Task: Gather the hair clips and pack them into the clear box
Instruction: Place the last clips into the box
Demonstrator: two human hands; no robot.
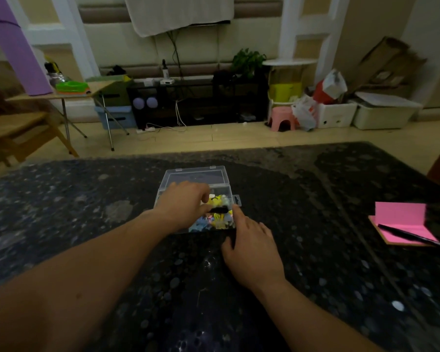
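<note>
Hair clips (220, 221) fill the clear box (196, 175); my left hand (186, 207) pinches in a black clip (218, 210), my straight-fingered right hand (252, 247) bracing the corner.

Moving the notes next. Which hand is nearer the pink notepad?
Right. The right hand rests beside the right edge of the clear box, with the pink notepad off to its right. The left hand is farther away, over the box, pinching a black clip.

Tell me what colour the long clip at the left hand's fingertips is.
Black. The clip shows best in the head view.
</note>
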